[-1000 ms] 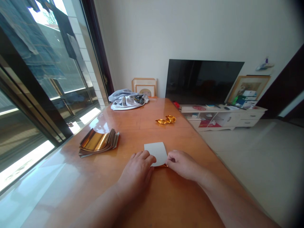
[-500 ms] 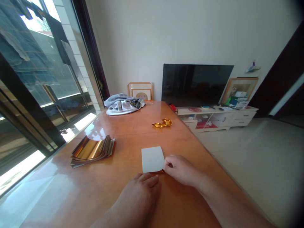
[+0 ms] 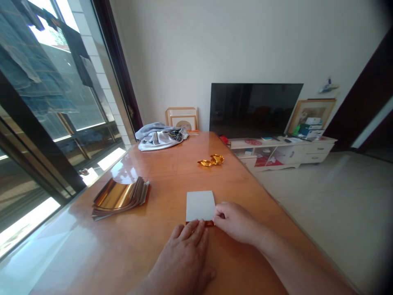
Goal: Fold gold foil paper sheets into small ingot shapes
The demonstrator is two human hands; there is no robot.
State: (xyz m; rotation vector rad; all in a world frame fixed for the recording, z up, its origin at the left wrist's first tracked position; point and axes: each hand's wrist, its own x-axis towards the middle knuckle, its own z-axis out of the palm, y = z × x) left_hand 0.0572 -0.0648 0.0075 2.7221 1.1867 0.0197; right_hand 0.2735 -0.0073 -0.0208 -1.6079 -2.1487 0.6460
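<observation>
A square of foil paper (image 3: 200,205) lies pale side up on the wooden table, with a strip of gold folded over along its near edge. Stretched fingers of my left hand (image 3: 188,252) lie flat at that gold strip. My right hand (image 3: 236,223) is closed, its thumb and forefinger pinched at the near right corner of the sheet. To the left sits a stack of gold foil sheets (image 3: 119,194), their edges curling up. Beyond the square is a twisted gold foil piece (image 3: 211,160).
The shiny wooden table (image 3: 166,180) has its right edge beside the tiled floor. Grey cloth (image 3: 161,137) is heaped at the far end, near picture frames (image 3: 182,112). A television (image 3: 254,110) stands above a white cabinet (image 3: 313,149). Windows line the left side.
The near edge of the foil paper now shows a gold folded strip, and the sheet sits straighter. My left hand's fingers have stretched out onto the strip. My right hand stays at the corner.
</observation>
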